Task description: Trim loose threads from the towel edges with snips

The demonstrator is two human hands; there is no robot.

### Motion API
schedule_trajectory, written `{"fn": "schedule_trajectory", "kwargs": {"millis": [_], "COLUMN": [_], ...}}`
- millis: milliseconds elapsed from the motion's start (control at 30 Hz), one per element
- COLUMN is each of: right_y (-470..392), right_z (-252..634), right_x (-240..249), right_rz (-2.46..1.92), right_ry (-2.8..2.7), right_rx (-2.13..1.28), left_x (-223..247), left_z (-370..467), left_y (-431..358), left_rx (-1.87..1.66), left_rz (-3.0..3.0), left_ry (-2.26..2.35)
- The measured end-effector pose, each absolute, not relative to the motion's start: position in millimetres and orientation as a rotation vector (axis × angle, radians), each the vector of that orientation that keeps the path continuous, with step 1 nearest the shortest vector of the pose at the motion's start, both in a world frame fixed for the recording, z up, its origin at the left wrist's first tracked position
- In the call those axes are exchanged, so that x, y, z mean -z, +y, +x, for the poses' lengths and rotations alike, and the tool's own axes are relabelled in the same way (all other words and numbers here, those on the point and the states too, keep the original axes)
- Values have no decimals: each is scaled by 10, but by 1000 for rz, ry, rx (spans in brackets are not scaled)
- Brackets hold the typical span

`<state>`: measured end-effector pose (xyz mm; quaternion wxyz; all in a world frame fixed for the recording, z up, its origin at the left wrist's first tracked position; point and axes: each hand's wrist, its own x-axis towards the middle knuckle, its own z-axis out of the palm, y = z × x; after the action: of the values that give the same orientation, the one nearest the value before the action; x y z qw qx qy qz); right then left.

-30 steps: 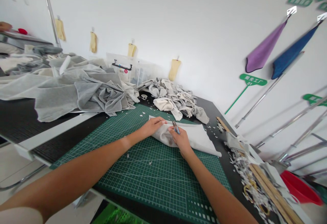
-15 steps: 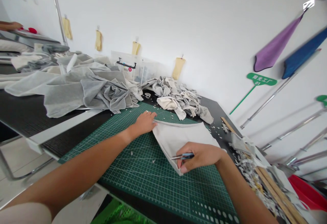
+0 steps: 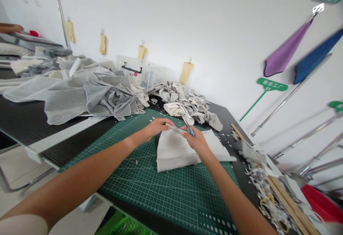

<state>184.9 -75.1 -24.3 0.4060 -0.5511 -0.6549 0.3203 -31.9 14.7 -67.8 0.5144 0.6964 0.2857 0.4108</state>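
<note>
A light grey cloth [image 3: 184, 149] lies partly on the green cutting mat [image 3: 150, 195], its far edge lifted between both hands. My left hand [image 3: 158, 127] pinches that edge at its left end. A short way to the right, my right hand [image 3: 195, 139] grips the same edge with thumb and finger. Small scissors with blue handles [image 3: 191, 130] are also held in my right hand, their blades pointing up and away from the mat.
Behind the mat are a heap of crumpled grey cloths [image 3: 184, 99], larger grey cloths [image 3: 107, 92] and a clear plastic box [image 3: 131, 70]. Scraps and wooden strips [image 3: 286, 199] line the right. Another person's arm [image 3: 10, 28] shows far left.
My right hand has moved up and away from the cloth's near corner to its far edge, beside my left hand. The cloth has turned, and its far edge is now raised.
</note>
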Motion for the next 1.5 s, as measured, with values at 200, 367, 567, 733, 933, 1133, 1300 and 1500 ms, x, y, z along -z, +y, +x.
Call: {"fn": "schedule_trajectory", "kwargs": {"millis": [200,367,567,733,933,1133,1300,1500], "right_y": [-656,-687,-688,-655,-702,-673,-674,-671], "right_z": [1765,1663,1691,1720,1703,1725,1717,1734], "right_x": [444,645,736,751,737,749,749,768], "right_rz": [-1373,-1391,-1365,-1366,-1418,-1369,-1382,-1350], "right_ry": [-1676,-1699,-1718,-1678,-1615,-1635,-1619,-1677], "right_rx": [-449,-441,-404,-452,-441,-444,-453,-448], "left_x": [611,632,660,683,788,877,853,890], "left_z": [-275,-241,-202,-203,-155,-122,-115,-87], "left_y": [33,-8,-17,-18,14,71,52,37], "left_rx": [-979,-985,-993,-975,-980,-995,-995,-1038], "left_rz": [1526,1586,1609,1608,1720,1847,1877,1874], "left_ry": [682,627,584,643,681,676,706,690]}}
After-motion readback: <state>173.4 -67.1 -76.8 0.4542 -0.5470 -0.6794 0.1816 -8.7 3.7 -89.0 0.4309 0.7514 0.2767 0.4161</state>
